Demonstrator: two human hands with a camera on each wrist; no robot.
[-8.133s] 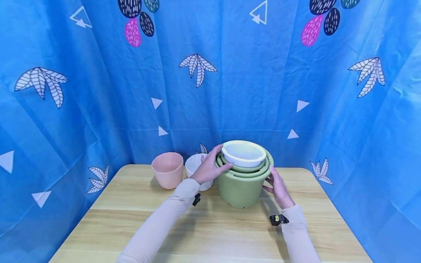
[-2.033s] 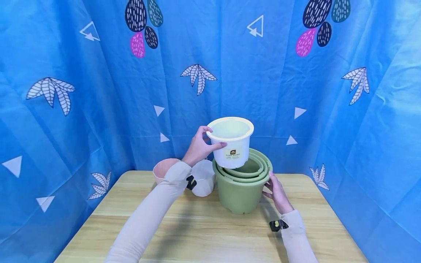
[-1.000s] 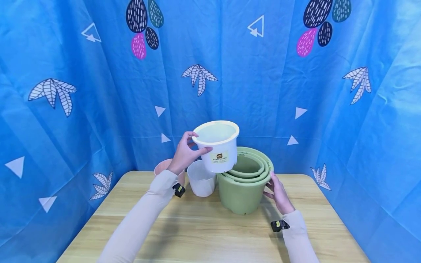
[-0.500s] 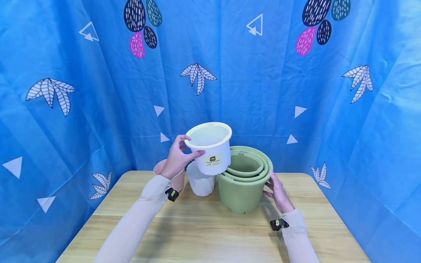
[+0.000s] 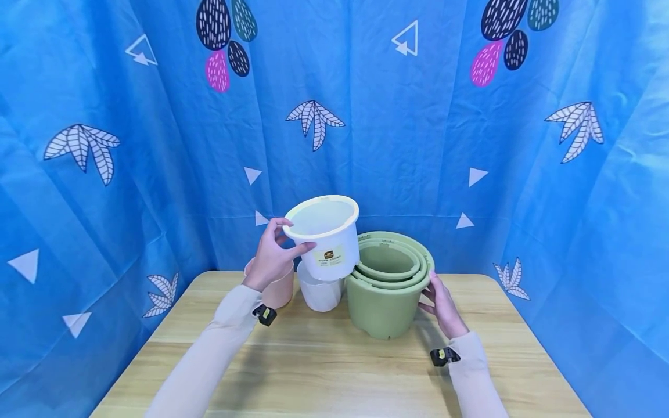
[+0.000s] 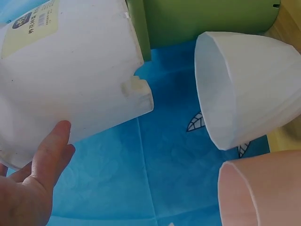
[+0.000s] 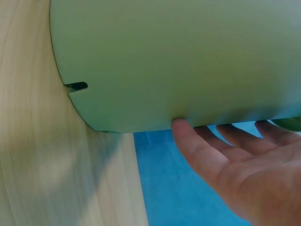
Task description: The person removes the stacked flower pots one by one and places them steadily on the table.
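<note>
My left hand (image 5: 270, 256) grips a white plastic flower pot (image 5: 342, 249) by its rim, thumb outside below the rim. The pot is tilted and held up in the air, and its yellowish label shows on the front. Its base overlaps the left edge of a nested stack of green flower pots (image 5: 381, 310) in the head view. On the stack's right side, my right hand (image 5: 443, 307) rests its fingertips against the outer green wall (image 7: 164, 61) just under the rim. The right wrist view shows those fingers fairly straight, with a notch at the pot's base.
Behind the lifted pot stands a smaller white faceted pot (image 5: 321, 297), partly covered by it. A pink pot (image 5: 281, 288) is left of that, partly hidden by my left hand. All stand on a wooden table (image 5: 324, 371) before a blue patterned curtain (image 5: 334, 75).
The white pot sat inside the green stack at first. My left hand lifted it out and carried it leftward, tilting it. My right hand stays at the green stack's side.
</note>
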